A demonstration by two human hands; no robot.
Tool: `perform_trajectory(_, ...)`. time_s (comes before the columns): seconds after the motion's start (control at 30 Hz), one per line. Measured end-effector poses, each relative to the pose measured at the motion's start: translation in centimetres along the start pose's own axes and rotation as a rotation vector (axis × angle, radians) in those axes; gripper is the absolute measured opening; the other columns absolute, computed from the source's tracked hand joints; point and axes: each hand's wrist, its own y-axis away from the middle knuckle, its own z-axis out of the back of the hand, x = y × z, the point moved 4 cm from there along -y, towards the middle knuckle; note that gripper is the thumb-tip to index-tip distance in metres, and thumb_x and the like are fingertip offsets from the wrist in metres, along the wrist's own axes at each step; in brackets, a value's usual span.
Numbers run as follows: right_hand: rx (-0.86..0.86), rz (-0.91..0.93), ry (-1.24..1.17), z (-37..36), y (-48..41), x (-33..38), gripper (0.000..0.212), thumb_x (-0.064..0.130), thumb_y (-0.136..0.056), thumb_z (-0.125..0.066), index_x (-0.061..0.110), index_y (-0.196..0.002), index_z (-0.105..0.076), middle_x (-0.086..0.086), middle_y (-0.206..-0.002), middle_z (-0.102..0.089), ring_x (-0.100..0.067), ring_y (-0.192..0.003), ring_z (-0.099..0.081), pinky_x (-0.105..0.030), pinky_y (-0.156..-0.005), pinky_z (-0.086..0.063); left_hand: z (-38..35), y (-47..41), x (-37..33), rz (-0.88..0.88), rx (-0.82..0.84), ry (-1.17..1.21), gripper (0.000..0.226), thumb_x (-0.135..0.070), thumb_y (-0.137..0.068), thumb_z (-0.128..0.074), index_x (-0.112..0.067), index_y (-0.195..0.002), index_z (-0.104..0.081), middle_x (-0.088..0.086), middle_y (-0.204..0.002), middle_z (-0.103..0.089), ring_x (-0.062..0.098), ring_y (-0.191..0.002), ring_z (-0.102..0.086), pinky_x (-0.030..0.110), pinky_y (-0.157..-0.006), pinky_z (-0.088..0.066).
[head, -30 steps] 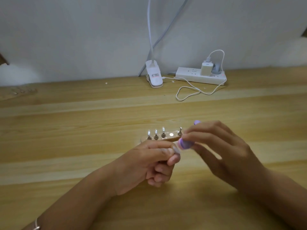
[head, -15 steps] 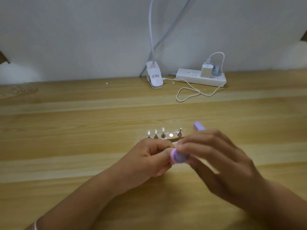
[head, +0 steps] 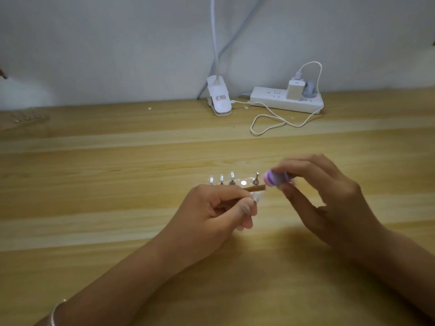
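The left hand (head: pixel 219 212) pinches a small pale bit (head: pixel 256 198) just in front of the bit stand (head: pixel 237 183); the right hand (head: pixel 329 196) grips the purple drill pen (head: pixel 276 178) beside it. This looks like a bit change: next, line up the bit with the pen's nose and push it in

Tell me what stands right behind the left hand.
A small holder with four upright metal bits. The left hand, pinching a small pale piece, covers its near left part.

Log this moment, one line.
right hand: holds purple cylindrical tool | left hand: pinches small pale piece | clear bit stand: on wooden table
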Motion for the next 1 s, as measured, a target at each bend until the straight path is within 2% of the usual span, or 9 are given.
perform_trajectory(0.17,0.01,0.06,-0.101,-1.3,1.0,2.8,0.018,-0.001,-0.093,-0.065,0.002,-0.11,-0.071,-0.005,-0.109,-0.068,-0.02,-0.101,-0.064,-0.036,-0.105,-0.047,0.1,0.0,-0.3,-0.091,-0.012,-0.015,0.014,-0.023,-0.09,-0.067,-0.019,-0.078,-0.074,-0.001,-0.065,-0.067,0.005,-0.059,-0.059,0.015,-0.055,-0.042)
perform_trajectory(0.23,0.008,0.002,-0.058,-1.1,0.6,1.6,0.018,-0.001,-0.091,-0.066,0.002,-0.108,-0.071,-0.002,-0.106,-0.067,-0.019,-0.097,-0.064,-0.036,-0.097,-0.051,0.2,0.0,-0.1,-0.084,-0.047,-0.036,0.015,-0.02,-0.089,-0.066,-0.011,-0.079,-0.075,0.0,-0.064,-0.067,0.007,-0.059,-0.06,0.018,-0.055,-0.044)
perform_trajectory(0.33,-0.044,-0.063,-0.044,-0.2,0.0,0.6,0.018,0.0,-0.09,-0.066,0.003,-0.108,-0.07,0.003,-0.104,-0.066,-0.019,-0.093,-0.064,-0.036,-0.085,-0.052,0.3,-0.1,0.1,-0.06,-0.077,-0.019,0.012,-0.016,-0.086,-0.065,-0.015,-0.08,-0.076,-0.006,-0.063,-0.065,0.002,-0.06,-0.059,0.014,-0.056,-0.043)
perform_trajectory(0.43,-0.004,0.051,-0.116,-1.0,0.8,2.5,0.016,0.0,-0.094,-0.064,0.005,-0.108,-0.071,-0.002,-0.108,-0.068,-0.02,-0.103,-0.065,-0.039,-0.099,-0.049,0.4,-0.1,-0.3,-0.124,-0.054,-0.026,0.008,-0.023,-0.086,-0.07,-0.026,-0.082,-0.077,0.0,-0.065,-0.065,0.012,-0.058,-0.054,0.025,-0.052,-0.04)
perform_trajectory(0.5,0.039,0.093,-0.052,-1.2,0.8,2.1,0.015,0.0,-0.095,-0.063,0.003,-0.107,-0.072,-0.006,-0.108,-0.069,-0.022,-0.101,-0.064,-0.042,-0.099,-0.05,0.4,-0.1,-0.1,-0.133,-0.067,-0.049,0.009,-0.021,-0.087,-0.072,-0.027,-0.083,-0.077,0.007,-0.065,-0.065,0.023,-0.057,-0.054,0.033,-0.052,-0.041)
perform_trajectory(0.6,0.029,-0.007,0.009,-0.4,-0.1,-0.1,0.017,-0.001,-0.092,-0.064,0.002,-0.107,-0.071,-0.005,-0.106,-0.068,-0.025,-0.094,-0.064,-0.044,-0.085,-0.052,0.5,-0.1,0.7,-0.059,-0.117,-0.034,0.009,-0.01,-0.085,-0.074,-0.017,-0.082,-0.078,-0.001,-0.065,-0.066,0.008,-0.057,-0.053,0.029,-0.051,-0.041)
perform_trajectory(0.77,0.063,0.15,-0.086,-1.6,1.1,2.6,0.016,0.001,-0.096,-0.062,0.002,-0.108,-0.073,-0.005,-0.111,-0.069,-0.019,-0.105,-0.062,-0.037,-0.103,-0.046,0.7,-0.1,0.3,-0.141,-0.107,-0.054,0.014,-0.022,-0.081,-0.072,-0.021,-0.092,-0.079,0.0,-0.075,-0.071,0.012,-0.067,-0.063,0.031,-0.056,-0.048)
perform_trajectory(0.93,0.025,0.051,-0.007,-0.7,0.2,0.4,0.018,-0.002,-0.093,-0.063,0.002,-0.109,-0.071,-0.006,-0.109,-0.066,-0.021,-0.102,-0.062,-0.039,-0.091,-0.051,1.1,-0.3,0.8,-0.087,-0.178,-0.06,0.009,-0.006,-0.082,-0.076,-0.011,-0.089,-0.08,-0.003,-0.074,-0.072,0.001,-0.066,-0.059,0.026,-0.054,-0.05)
perform_trajectory(1.0,0.023,0.094,-0.057,-1.1,0.6,1.4,0.019,0.0,-0.096,-0.062,0.007,-0.112,-0.07,-0.005,-0.113,-0.066,-0.021,-0.106,-0.062,-0.042,-0.097,-0.05,1.0,-0.3,0.7,-0.116,-0.151,-0.054,0.009,-0.013,-0.082,-0.075,-0.016,-0.089,-0.08,-0.004,-0.076,-0.072,0.003,-0.067,-0.061,0.027,-0.056,-0.051)
